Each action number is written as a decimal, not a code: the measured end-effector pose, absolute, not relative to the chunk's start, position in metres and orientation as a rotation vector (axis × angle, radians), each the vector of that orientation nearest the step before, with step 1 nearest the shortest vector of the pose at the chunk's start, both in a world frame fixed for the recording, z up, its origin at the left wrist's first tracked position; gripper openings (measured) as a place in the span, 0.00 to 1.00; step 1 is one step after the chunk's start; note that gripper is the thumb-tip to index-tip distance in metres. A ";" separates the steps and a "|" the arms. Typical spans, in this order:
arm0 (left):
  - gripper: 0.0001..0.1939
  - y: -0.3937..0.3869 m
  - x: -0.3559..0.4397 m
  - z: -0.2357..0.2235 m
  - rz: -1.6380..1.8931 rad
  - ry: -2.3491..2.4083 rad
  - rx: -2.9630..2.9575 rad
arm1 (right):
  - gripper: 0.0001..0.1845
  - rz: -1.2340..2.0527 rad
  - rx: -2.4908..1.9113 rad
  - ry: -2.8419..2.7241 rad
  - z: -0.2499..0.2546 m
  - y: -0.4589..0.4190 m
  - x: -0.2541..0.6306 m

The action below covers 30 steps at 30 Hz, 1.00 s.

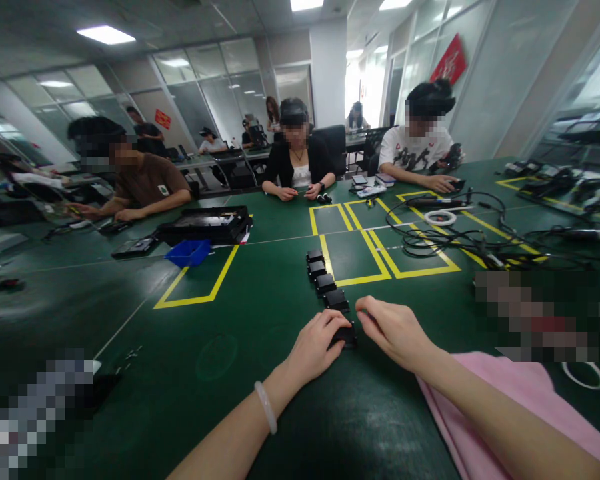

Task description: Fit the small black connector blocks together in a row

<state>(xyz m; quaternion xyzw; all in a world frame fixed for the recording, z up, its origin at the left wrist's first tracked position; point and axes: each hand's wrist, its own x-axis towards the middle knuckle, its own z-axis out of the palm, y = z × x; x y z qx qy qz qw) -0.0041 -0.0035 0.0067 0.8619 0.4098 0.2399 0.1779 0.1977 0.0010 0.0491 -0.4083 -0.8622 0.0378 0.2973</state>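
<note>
On the green counter (280, 407), right in front of me, sits the nearest black block (349, 335), small and flat, at the near end of a line. My left grip (316, 345) is on it: fingers over the top, thumb along the near edge, closed on the block. White bracelet (266, 407) on that wrist. My right grip (391, 331) is just beside the block's right side, fingers curled in, narrow; can't tell if anything small is pinched in there, fingertips partly hidden.

Four more black blocks (325, 284) run away from me beyond the held one, slightly slanted to the left, set close together. Yellow tape outlines (363, 281) lie just right of that row. Pink cloth (510, 393) under and beside my right forearm. Tangle of black cables (420, 250) farther right, white coiled cable (441, 218) among them. Left side, well apart from my work: blue bin (187, 253), with a black tray (207, 225) just behind it.

Across the counter, three people seated: brown top (153, 179) at left, dark jacket (275, 163) in the middle, white printed shirt (415, 150) at right. Patches at lower left and right are pixelated, contents unreadable.
</note>
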 end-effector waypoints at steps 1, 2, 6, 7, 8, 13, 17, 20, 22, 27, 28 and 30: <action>0.20 -0.003 -0.004 0.007 0.680 1.157 2.438 | 0.08 0.106 -1.086 -2.305 0.049 0.001 0.198; 0.20 -0.003 -0.004 0.007 0.681 1.153 2.438 | 0.09 0.106 -1.091 -2.304 0.049 0.001 0.198; 0.18 -0.004 -0.004 0.007 0.675 1.148 2.436 | 0.08 0.083 -1.103 -2.271 0.048 0.002 0.197; 0.18 -0.004 -0.004 0.007 0.675 1.150 2.434 | 0.07 0.076 -1.107 -2.264 0.048 0.002 0.197; 0.18 -0.004 -0.004 0.007 0.677 1.151 2.433 | 0.07 0.070 -1.111 -2.259 0.048 0.001 0.197; 0.19 -0.004 -0.004 0.007 0.687 1.154 2.430 | 0.07 0.083 -1.100 -2.282 0.050 0.000 0.198; 0.20 -0.004 -0.003 0.007 0.676 1.162 2.430 | 0.08 0.080 -1.122 -2.282 0.049 0.001 0.197; 0.19 -0.004 -0.003 0.008 0.671 1.165 2.428 | 0.06 0.057 -1.139 -2.258 0.048 0.002 0.197; 0.19 -0.004 -0.004 0.009 0.667 1.166 2.426 | 0.06 0.057 -1.139 -2.252 0.048 0.002 0.197; 0.19 -0.004 -0.004 0.009 0.670 1.156 2.428 | 0.08 0.078 -1.117 -2.289 0.049 0.001 0.198; 0.19 -0.004 -0.004 0.009 0.674 1.156 2.427 | 0.08 0.075 -1.118 -2.288 0.049 0.000 0.198; 0.19 -0.004 -0.004 0.008 0.679 1.157 2.426 | 0.08 0.071 -1.120 -2.278 0.048 0.000 0.197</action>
